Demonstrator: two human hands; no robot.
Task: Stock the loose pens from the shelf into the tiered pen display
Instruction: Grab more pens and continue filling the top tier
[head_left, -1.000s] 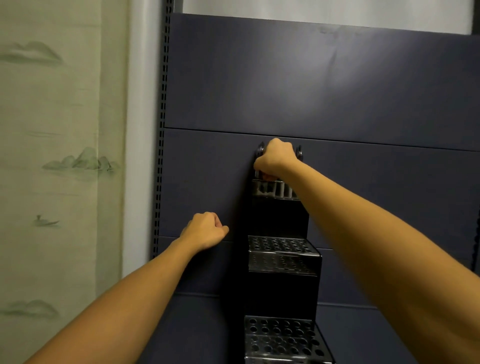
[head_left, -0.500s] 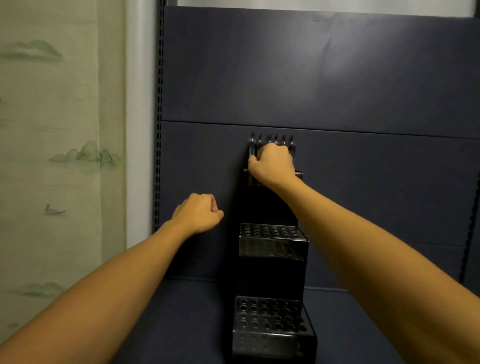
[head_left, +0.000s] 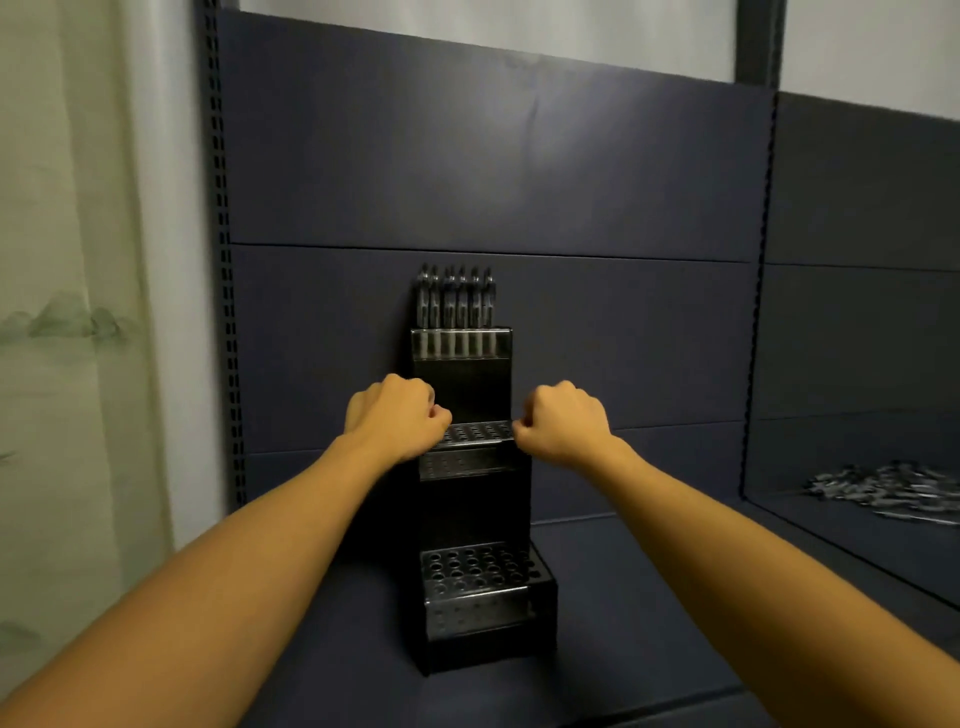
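Both hands, left (head_left: 396, 418) and right (head_left: 562, 422), now fisted empty beside middle tier; right has left the top-row pens (head_left: 455, 299). Row seated; loose pens (head_left: 893, 491) far right next.

My right hand (head_left: 563, 423) has come down off the top-tier pens (head_left: 456, 299), leaving the row uncovered, and now hangs fisted beside the display (head_left: 475, 597)'s middle tier. My left hand (head_left: 397, 415) has closed in opposite. Loose pens (head_left: 888, 491) have entered view at right.
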